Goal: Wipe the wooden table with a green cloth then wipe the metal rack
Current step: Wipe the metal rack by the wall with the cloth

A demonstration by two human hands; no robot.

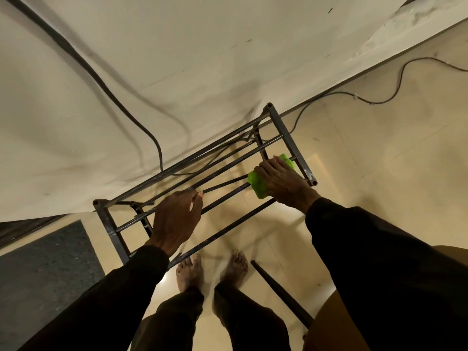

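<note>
Wiping the rack (288, 140), bench (326, 333) presumably done: my right hand (283, 184) clamps the cloth (258, 187) round a bar (228, 198); my left hand (177, 219) grips another.

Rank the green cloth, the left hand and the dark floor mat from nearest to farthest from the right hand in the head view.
1. green cloth: under the right hand, at the right end of the metal rack.
2. left hand: gripping a rack bar, further left.
3. dark floor mat: on the floor, far left.
</note>
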